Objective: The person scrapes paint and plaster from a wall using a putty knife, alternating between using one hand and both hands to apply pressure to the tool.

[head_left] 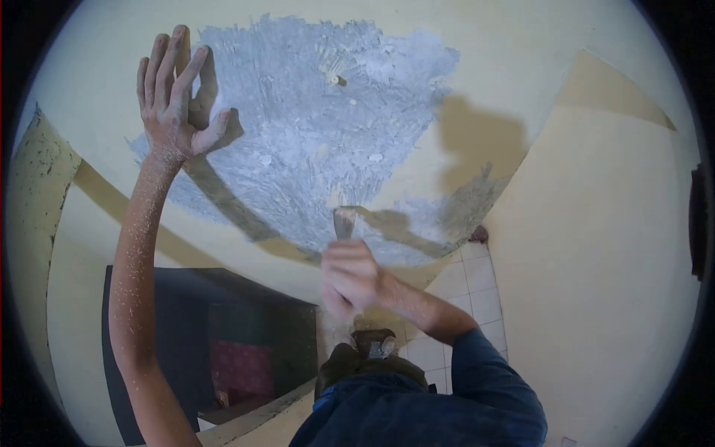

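Observation:
My right hand [351, 276] is closed around the handle of a scraper [344, 222], its blade pointing up against the wall near the lower part of a stripped grey patch [298, 112]. The handle is hidden in my fist, which is slightly blurred. Higher up on the left, my left hand [167, 104] lies against the wall with fingers stretched out and holds nothing. Pale flakes and dust cover that hand and forearm. Around the grey patch the wall [506, 59] keeps its cream paint. A small peg-like stub [337, 80] sticks out of the patch.
Below left is a dark opening [179, 320] with a reddish panel [242, 366] inside. White floor tiles [477, 279] show at the lower right, beside another cream wall [596, 246]. A small dark reddish object [479, 235] lies at the wall's foot.

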Demonstrator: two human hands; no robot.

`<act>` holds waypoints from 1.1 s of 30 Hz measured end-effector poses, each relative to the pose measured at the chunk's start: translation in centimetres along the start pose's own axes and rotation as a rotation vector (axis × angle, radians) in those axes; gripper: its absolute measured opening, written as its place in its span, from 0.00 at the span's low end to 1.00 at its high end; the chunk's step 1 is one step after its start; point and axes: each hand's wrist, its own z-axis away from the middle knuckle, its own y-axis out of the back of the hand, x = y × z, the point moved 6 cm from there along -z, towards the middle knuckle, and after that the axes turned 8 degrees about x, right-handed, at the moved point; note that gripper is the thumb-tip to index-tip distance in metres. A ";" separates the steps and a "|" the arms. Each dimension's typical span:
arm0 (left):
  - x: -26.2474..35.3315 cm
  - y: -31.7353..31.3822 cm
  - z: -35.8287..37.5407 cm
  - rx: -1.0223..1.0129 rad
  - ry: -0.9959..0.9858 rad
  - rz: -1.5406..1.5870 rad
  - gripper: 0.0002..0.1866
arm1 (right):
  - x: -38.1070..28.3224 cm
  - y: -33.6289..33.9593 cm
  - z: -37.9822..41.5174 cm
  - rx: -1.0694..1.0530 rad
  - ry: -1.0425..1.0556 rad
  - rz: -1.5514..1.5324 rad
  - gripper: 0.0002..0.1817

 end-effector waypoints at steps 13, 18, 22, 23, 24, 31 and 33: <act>0.2 0.0 0.6 0.011 0.037 0.038 0.38 | 0.1 0.2 0.1 -0.090 -0.004 0.093 0.13; -0.5 -0.2 0.6 0.022 0.030 0.029 0.39 | -2.0 1.0 -1.9 0.009 0.063 0.085 0.11; 0.0 -0.2 0.4 0.007 0.009 0.020 0.38 | -0.2 -0.8 0.5 -0.098 0.031 0.081 0.12; -0.1 -0.1 0.4 -0.006 0.004 0.003 0.37 | -0.9 -0.2 0.7 -0.040 0.059 0.113 0.15; -0.3 -0.1 0.0 0.000 -0.003 0.001 0.37 | -0.8 -0.1 0.1 -0.039 0.062 0.099 0.14; 0.0 0.0 0.3 -0.013 0.005 0.013 0.39 | -1.0 -0.5 1.1 -0.008 0.024 0.104 0.14; -0.4 0.0 0.0 0.005 0.022 0.018 0.38 | -1.5 0.4 -0.6 0.013 0.050 0.095 0.13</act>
